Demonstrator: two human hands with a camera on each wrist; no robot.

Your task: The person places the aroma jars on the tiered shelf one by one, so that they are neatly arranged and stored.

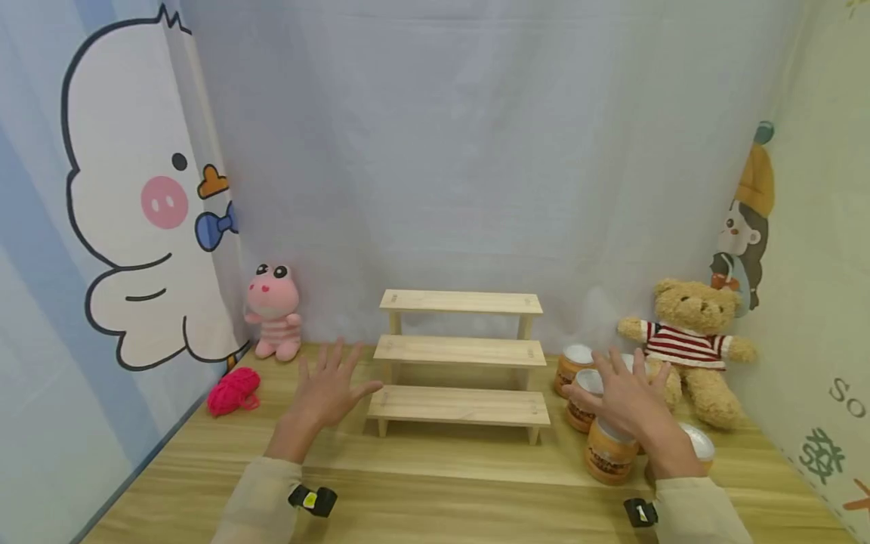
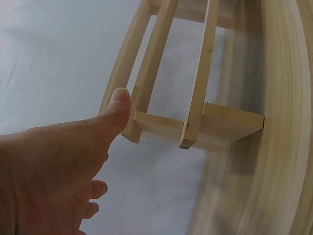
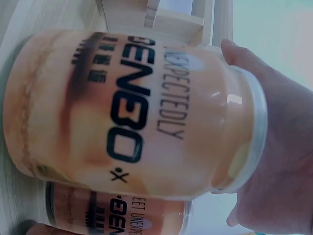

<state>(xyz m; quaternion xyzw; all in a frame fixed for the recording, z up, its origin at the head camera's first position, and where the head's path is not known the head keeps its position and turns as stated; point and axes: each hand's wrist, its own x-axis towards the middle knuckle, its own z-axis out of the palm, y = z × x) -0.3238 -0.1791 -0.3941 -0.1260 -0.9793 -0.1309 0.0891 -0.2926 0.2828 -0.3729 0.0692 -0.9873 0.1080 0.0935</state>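
My left hand is held with its fingers spread, left of a three-step wooden rack. Seen from the left wrist, the thumb appears in front of the rack's end, and nothing is in the hand. Over a group of several jars with white lids and orange labels at the right, my right hand spreads its fingers and partly covers them. The front jar fills much of the right wrist view, its printed label turned sideways; whether the hand touches any lid, I cannot tell.
A pink plush toy sits at the back left, with a ball of bright pink yarn before it. Behind the jars sits a teddy bear in a striped shirt. Hanging curtains enclose the wooden tabletop.
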